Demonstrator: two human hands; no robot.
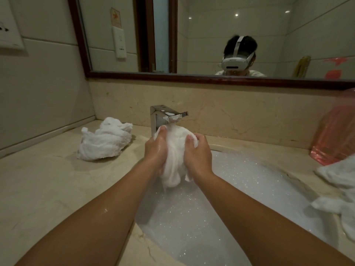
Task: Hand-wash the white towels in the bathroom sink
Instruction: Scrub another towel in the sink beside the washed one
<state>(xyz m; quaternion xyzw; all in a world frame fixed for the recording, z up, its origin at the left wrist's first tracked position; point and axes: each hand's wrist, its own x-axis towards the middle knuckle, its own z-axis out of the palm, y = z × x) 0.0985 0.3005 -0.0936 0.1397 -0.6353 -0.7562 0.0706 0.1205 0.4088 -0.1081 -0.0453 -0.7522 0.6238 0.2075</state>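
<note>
Under the faucet (166,116), bunched white towel (175,164) — left hand (156,150), right hand (198,156) both clenched round it, foamy sink (249,150) below faucet.

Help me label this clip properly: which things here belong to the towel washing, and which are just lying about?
In the job: bunched towel gripped by left hand and right hand under the tap; sudsy sink; crumpled towel on the counter at left; white cloths at right.
Lying about: pink bag; mirror; wall plate.
</note>
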